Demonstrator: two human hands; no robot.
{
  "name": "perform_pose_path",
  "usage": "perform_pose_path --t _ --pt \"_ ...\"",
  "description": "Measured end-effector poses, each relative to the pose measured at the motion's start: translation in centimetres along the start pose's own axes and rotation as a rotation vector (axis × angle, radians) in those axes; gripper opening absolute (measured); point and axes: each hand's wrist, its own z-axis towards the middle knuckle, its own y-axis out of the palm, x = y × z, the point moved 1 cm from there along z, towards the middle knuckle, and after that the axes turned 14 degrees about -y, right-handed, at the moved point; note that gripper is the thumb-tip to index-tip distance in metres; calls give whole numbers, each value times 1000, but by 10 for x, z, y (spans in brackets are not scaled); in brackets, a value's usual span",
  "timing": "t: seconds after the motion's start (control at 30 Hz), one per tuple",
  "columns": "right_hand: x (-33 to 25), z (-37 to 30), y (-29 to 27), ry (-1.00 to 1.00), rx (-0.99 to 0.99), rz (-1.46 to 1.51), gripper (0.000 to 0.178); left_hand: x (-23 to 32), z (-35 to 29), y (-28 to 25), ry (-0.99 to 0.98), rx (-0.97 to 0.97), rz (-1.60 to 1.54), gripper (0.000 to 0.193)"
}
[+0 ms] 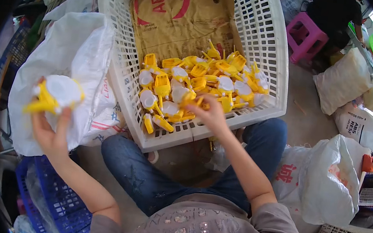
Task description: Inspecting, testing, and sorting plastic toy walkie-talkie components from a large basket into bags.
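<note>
Over the mouth of a white woven sack (75, 27), my left hand (53, 132) holds a yellow-and-white plastic piece (64, 92) with a round white disc and a yellow handle-like part. The piece is slightly blurred by motion. My right hand (211, 114) is at the near edge of a pile of similar yellow-and-white plastic pieces (226, 83). Its fingers are closed around a yellow plastic piece (191, 102), partly hidden by them. The pile lies in a large white slatted basket (276, 67), tilted in front of my knees.
A brown paper bag (182, 29) lines the basket's far part. Blue crates (57, 198) stand at the lower left. Open white sacks (332, 177) and filled ones (345, 81) stand on the right. Beyond them are a pink stool (306, 36) and a person in dark clothing (333, 13).
</note>
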Motion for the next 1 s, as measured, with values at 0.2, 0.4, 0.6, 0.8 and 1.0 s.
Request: perform_pose_path --t 0.2,0.4,0.6,0.8,1.0 --pt "97 -21 -65 190 36 -971 48 7 11 29 122 274 406 59" --pt "75 -14 -84 330 -39 -810 38 26 -28 129 225 -402 466 54" --pt "-56 7 -108 186 -242 -658 35 -25 -48 189 183 -596 511 68" --pt "-109 4 -96 41 -546 -241 21 -53 -53 201 -220 -1229 185 66" --pt "-101 1 -77 32 118 179 15 -67 -51 187 -1049 -1222 -877 51"
